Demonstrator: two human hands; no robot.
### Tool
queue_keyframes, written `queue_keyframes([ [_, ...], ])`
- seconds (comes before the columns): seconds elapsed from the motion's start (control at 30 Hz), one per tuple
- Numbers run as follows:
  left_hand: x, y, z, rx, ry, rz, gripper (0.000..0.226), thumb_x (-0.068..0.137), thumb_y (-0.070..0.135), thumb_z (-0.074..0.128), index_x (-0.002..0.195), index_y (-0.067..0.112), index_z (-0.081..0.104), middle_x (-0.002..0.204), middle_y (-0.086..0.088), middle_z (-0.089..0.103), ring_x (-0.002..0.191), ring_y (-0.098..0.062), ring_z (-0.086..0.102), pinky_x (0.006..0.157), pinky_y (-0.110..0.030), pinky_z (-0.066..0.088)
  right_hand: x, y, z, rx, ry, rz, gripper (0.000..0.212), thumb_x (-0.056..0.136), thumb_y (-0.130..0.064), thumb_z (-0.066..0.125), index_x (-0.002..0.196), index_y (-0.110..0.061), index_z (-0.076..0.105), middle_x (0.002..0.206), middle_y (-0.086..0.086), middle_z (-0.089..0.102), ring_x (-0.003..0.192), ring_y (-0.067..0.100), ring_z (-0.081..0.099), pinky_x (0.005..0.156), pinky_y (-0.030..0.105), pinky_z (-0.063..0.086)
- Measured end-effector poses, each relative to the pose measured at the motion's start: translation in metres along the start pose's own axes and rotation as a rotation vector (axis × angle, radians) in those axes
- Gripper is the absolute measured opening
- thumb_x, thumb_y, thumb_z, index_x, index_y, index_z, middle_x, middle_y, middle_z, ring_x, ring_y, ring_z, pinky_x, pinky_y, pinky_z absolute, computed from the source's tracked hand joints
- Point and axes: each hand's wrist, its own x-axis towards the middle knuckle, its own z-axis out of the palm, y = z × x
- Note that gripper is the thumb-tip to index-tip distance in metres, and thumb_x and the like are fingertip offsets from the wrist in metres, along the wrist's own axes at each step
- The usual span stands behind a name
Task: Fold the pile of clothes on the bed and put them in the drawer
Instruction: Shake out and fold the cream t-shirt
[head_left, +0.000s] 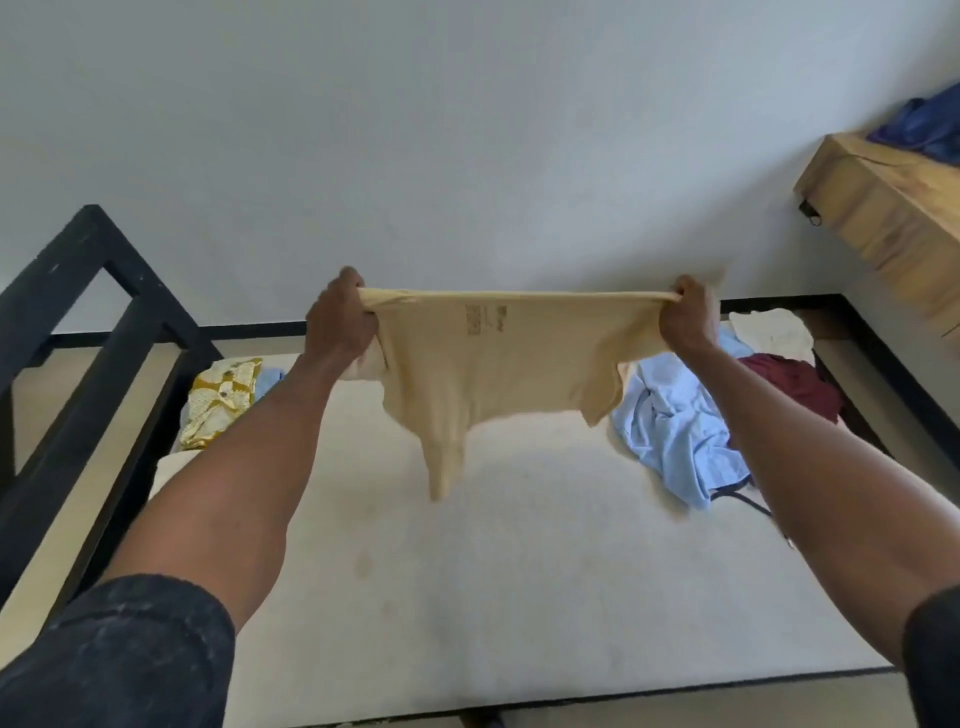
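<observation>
Head camera, looking down over a bed: two bare arms reach forward; the left hand (340, 318) and the right hand (690, 316) each have their fingers curled tight around one end of a pale yellow shirt (498, 364), stretched taut between them and hanging in the air above the mattress (519, 571); to the right on the mattress lie a crumpled light blue garment (675, 431), a maroon one (795, 384) and a white one (774, 332); to the left, a yellow patterned cloth (221, 400); a wooden dresser (893, 218) stands at far right.
</observation>
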Motion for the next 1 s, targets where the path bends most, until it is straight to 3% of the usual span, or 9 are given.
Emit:
queue_keyframes([
  [0.2,-0.058,-0.046,0.013,0.225,0.008,0.389,0.033,0.066,-0.005,0.071,0.096,0.002,0.060,0.092,-0.019,0.057,0.054,-0.040,0.059,0.046,-0.042,0.047,-0.040,0.040,0.020,-0.278,-0.103,-0.364,0.024,0.070,0.019,0.053,0.081,-0.001,0.062,0.094,0.015,0.056,0.089,0.032,0.050,0.068,0.036,0.034],
  [0.37,-0.168,-0.095,0.112,0.391,-0.261,0.476,0.031,0.056,-0.001,0.074,0.083,0.010,0.067,0.079,-0.011,0.058,0.060,-0.032,0.061,0.048,-0.036,0.049,-0.111,0.143,0.093,-0.420,-0.312,-0.488,0.033,0.051,0.019,0.069,0.071,-0.007,0.065,0.076,0.013,0.063,0.078,0.039,0.059,0.066,0.045,0.046],
  [0.47,-0.248,-0.124,0.194,0.466,-0.453,0.412,0.038,0.043,0.011,0.085,0.078,0.016,0.069,0.079,-0.007,0.061,0.071,-0.029,0.061,0.060,-0.034,0.049,-0.157,0.214,0.143,-0.547,-0.456,-0.511,0.031,0.052,0.014,0.071,0.069,-0.010,0.060,0.072,0.008,0.060,0.074,0.035,0.057,0.062,0.041,0.045],
  [0.57,-0.326,-0.145,0.263,0.453,-0.664,0.298,0.032,0.056,0.019,0.083,0.085,0.016,0.069,0.084,-0.006,0.060,0.075,-0.027,0.061,0.063,-0.034,0.049,-0.200,0.278,0.182,-0.633,-0.569,-0.486,0.016,0.072,0.008,0.063,0.075,-0.008,0.062,0.080,0.010,0.063,0.082,0.034,0.056,0.069,0.037,0.041],
  [0.63,-0.378,-0.157,0.299,0.463,-0.764,0.254,0.026,0.071,0.012,0.075,0.095,0.015,0.068,0.091,-0.008,0.058,0.075,-0.026,0.061,0.059,-0.031,0.042,-0.228,0.321,0.205,-0.686,-0.635,-0.484,0.014,0.081,0.003,0.052,0.078,-0.008,0.060,0.085,0.010,0.059,0.088,0.033,0.052,0.070,0.035,0.037],
  [0.77,-0.458,-0.168,0.332,0.409,-0.850,0.091,0.044,0.057,0.010,0.087,0.096,0.019,0.069,0.081,-0.004,0.061,0.050,-0.019,0.058,0.040,-0.018,0.015,-0.277,0.375,0.225,-0.799,-0.686,-0.455,0.019,0.072,0.012,0.056,0.079,-0.005,0.056,0.085,0.013,0.051,0.083,0.035,0.050,0.067,0.037,0.036],
  [0.87,-0.496,-0.166,0.329,0.414,-0.937,-0.135,0.030,0.095,0.012,0.052,0.125,0.015,0.055,0.113,-0.008,0.061,0.090,-0.029,0.064,0.057,-0.029,0.038,-0.302,0.395,0.225,-0.906,-0.647,-0.449,0.036,0.056,0.019,0.069,0.084,-0.002,0.061,0.084,0.016,0.055,0.078,0.037,0.051,0.064,0.043,0.045],
  [0.93,-0.507,-0.168,0.323,0.465,-1.141,-0.080,0.029,0.098,0.019,0.047,0.126,0.014,0.056,0.120,-0.007,0.060,0.106,-0.028,0.059,0.083,-0.034,0.043,-0.310,0.396,0.223,-1.014,-0.721,-0.424,0.030,0.071,0.009,0.065,0.097,-0.006,0.064,0.098,0.013,0.059,0.093,0.035,0.053,0.078,0.043,0.046],
  [1.0,-0.513,-0.166,0.316,0.475,-1.388,0.037,0.038,0.098,0.041,0.050,0.116,0.011,0.064,0.120,-0.007,0.063,0.110,-0.025,0.059,0.087,-0.031,0.042,-0.315,0.391,0.217,-1.171,-0.810,-0.265,0.027,0.090,-0.011,0.051,0.111,-0.019,0.065,0.115,0.003,0.062,0.111,0.025,0.051,0.092,0.035,0.039],
])
